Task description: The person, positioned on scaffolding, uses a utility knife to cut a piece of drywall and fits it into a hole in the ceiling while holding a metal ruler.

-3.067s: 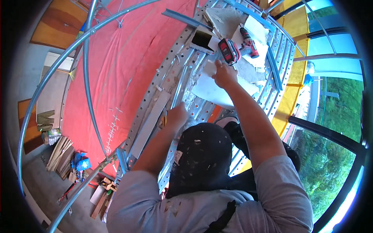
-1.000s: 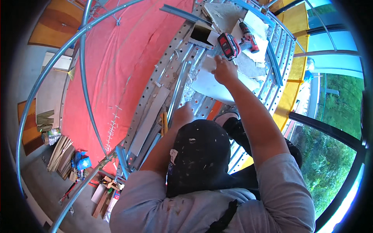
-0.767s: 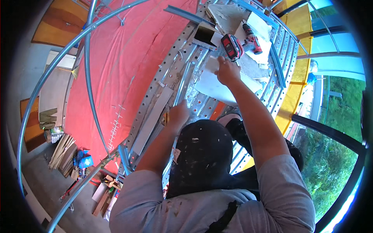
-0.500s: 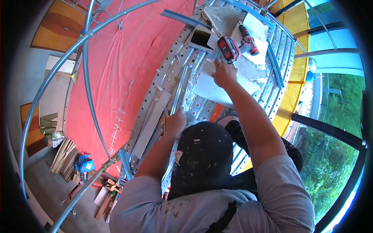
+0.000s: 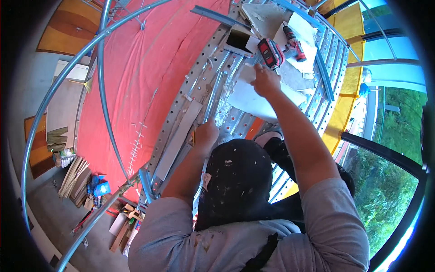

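My left hand (image 5: 206, 133) is closed low over the perforated metal planks, beside a long pale strip (image 5: 183, 133). A thin yellowish edge shows at its outer side; whatever is in its fingers is hidden. Farther forward, my right hand (image 5: 266, 81) has its fingers curled together above a white sheet (image 5: 244, 97). Its fingertips lie close to the battery of a red and black cordless drill (image 5: 294, 44); I cannot tell whether they touch. The drill lies on its side on pale board pieces. An open rectangular box-like piece (image 5: 240, 41) sits to the left of the battery.
Red sheeting (image 5: 122, 95) spreads along the left of the planks. Curved metal tubes (image 5: 102, 81) cross the left side. Grey metal channels (image 5: 324, 75) lie around the boards. Timber and scraps (image 5: 74, 179) are on the floor at lower left. Yellow panels (image 5: 344, 59) line the right.
The view has shifted slightly, so the planks and drill appear a little farther right. Both hands stay near the same spots, with the right hand still below the drill's battery.
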Demonstrator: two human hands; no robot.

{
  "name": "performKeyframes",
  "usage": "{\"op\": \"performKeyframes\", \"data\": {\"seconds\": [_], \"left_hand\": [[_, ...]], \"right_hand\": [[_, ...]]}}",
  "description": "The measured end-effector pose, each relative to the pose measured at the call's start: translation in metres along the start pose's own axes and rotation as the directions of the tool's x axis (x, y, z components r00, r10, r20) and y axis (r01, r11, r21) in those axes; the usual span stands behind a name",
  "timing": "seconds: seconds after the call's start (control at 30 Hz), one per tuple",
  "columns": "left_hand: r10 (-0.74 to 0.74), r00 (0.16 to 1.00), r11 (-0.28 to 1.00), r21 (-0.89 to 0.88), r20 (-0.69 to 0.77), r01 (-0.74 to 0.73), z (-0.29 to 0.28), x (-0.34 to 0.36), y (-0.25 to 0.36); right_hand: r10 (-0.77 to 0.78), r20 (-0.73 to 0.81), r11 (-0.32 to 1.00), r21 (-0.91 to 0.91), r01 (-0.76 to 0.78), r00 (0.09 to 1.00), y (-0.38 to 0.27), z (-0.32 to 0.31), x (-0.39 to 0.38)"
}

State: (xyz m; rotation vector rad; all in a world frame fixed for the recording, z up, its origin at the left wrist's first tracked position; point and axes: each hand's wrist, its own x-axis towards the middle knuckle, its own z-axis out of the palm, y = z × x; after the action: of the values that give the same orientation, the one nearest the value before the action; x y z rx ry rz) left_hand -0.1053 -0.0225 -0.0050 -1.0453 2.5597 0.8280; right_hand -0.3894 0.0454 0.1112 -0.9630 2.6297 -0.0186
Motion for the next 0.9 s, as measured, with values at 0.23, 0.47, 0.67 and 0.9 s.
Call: {"op": "performKeyframes", "data": {"seconds": [0.23, 0.47, 0.67, 0.9], "left_hand": [[0.123, 0.992, 0.992, 0.027, -0.038, -0.122, 0.009, -0.005, 0.007], [0.124, 0.992, 0.991, -0.056, 0.031, -0.122, 0.013, -0.014, -0.002], [0.093, 0.995, 0.996, 0.019, -0.022, -0.093, 0.014, 0.011, 0.011], [0.012, 0.999, 1.000, -0.007, 0.050, -0.012, 0.020, -0.010, -0.004]], "right_hand": [[-0.013, -0.008, 1.000, -0.009, 0.013, 1.000, -0.001, -0.001, -0.003], [0.018, 0.037, 0.999, -0.036, -0.017, 0.999, 0.003, 0.000, -0.010], [0.015, 0.082, 0.999, 0.030, -0.017, 0.997, 0.000, -0.006, -0.002], [0.010, 0.055, 1.000, 0.018, -0.011, 0.998, -0.003, -0.004, -0.005]]}}
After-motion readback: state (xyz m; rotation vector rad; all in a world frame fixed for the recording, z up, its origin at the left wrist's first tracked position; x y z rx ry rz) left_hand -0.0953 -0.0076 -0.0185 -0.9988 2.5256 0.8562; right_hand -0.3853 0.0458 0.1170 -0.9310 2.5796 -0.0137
